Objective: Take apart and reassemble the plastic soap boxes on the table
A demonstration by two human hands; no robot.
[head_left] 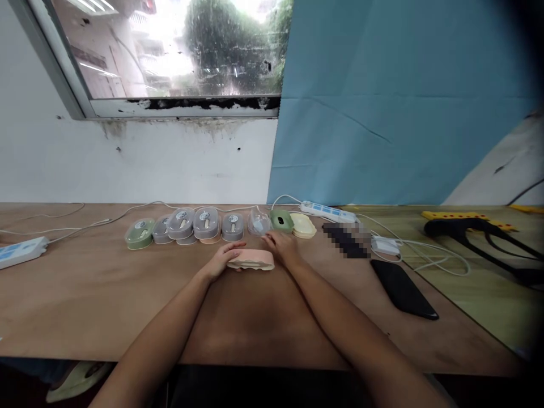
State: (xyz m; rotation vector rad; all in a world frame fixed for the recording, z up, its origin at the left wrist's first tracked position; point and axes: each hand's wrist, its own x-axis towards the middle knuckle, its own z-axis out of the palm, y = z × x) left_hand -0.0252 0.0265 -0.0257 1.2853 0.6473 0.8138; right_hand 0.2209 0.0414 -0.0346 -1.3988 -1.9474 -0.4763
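Observation:
A pink oval case (255,259) with a wavy pale rim is tilted on edge in front of me. My left hand (221,260) grips its left end, thumb and fingers around the side. Just beyond the case's right end is my right hand (281,247), its fingers bent together near the lower edge of a clear plastic cover (258,222). What those fingers hold, if anything, is too small to make out. Behind the right hand stand a green case part (281,221) with a dark slot and a stack of pale yellow lids or trays (303,225).
Several closed oval cases with clear covers, such as a grey one (206,222) and a green one (140,234), line the back left. Power strips (329,212) and white cables run along the wall. A black phone (403,289) lies right, near black straps (480,232).

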